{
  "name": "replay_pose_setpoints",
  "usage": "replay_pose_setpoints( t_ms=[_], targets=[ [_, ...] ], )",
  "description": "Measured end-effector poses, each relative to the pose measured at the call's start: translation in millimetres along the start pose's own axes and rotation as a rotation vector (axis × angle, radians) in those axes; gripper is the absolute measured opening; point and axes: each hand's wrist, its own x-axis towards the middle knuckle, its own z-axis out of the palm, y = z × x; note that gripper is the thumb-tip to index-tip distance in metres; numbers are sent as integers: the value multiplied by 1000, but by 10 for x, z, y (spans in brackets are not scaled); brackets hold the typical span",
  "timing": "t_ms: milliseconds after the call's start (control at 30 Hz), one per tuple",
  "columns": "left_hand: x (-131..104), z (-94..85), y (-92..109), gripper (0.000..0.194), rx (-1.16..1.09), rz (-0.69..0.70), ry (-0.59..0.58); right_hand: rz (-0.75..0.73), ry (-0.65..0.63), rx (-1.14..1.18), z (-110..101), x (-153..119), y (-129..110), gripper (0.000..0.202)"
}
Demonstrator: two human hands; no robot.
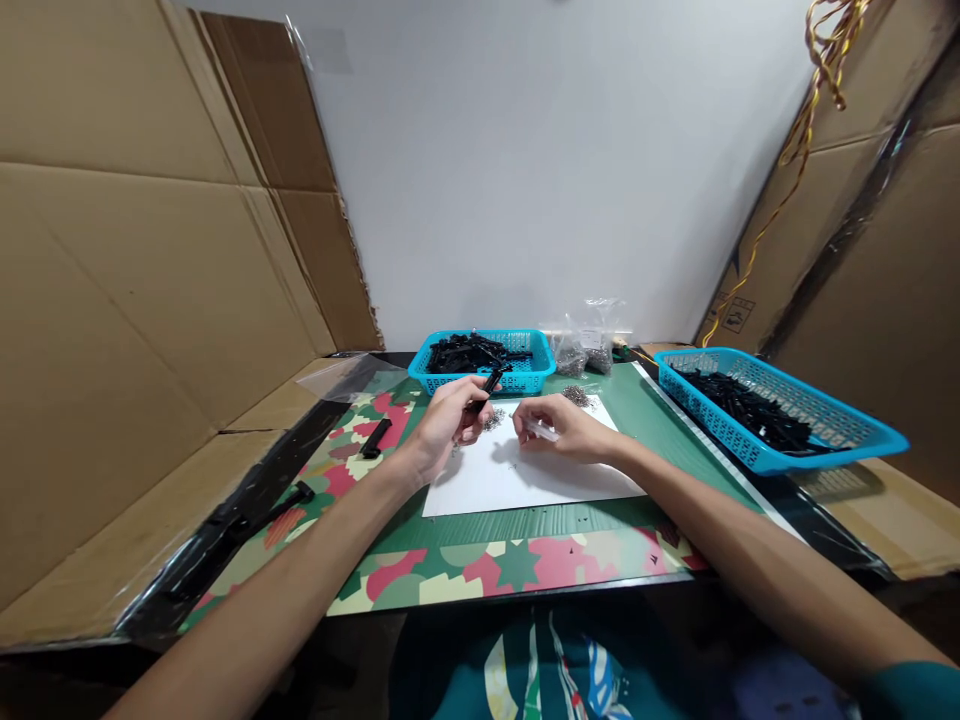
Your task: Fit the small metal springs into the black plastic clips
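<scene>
My left hand point(452, 418) is closed round a slim black plastic part point(487, 388), which tilts up toward the far basket. Close by on the right, my right hand point(559, 428) pinches a clear, whitish stick-like tool point(541, 430); its exact kind I cannot make out. Both hands are over a white sheet of paper point(525, 488). Between them lies a small pile of tiny metal pieces point(494, 419), and a larger pile of such pieces point(577, 396) sits behind my right hand. A few specks are scattered on the paper.
A blue basket point(551, 372) of black parts stands at the back, another blue basket point(862, 440) at the right. Bags of metal pieces point(587, 358) lean near the wall. Loose black parts point(377, 438) lie at the left. Cardboard walls point(127, 260) flank the table.
</scene>
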Motion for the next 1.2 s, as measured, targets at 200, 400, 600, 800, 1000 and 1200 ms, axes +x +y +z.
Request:
replay_pose_setpoints(
  t_ms=[200,400,600,800,1000,1200],
  targets=[
    [12,1,5,20,8,8,-11,15,-27,-6,103,15,72,18],
    [18,-9,-15,23,17,9,12,24,-74,1,138,12,40,12],
    [10,-12,-16,29,35,-31,-22,27,-142,-24,124,6,-9,5],
    [15,11,-35,32,99,-58,-49,-2,40,139,98,12,-114,13],
    [28,-50,-104,34,144,-68,-236,-59,218,331,46,50,-120,34],
    [25,-58,-134,40,48,-112,-335,-92,292,374,46,64,-112,38]
  ],
)
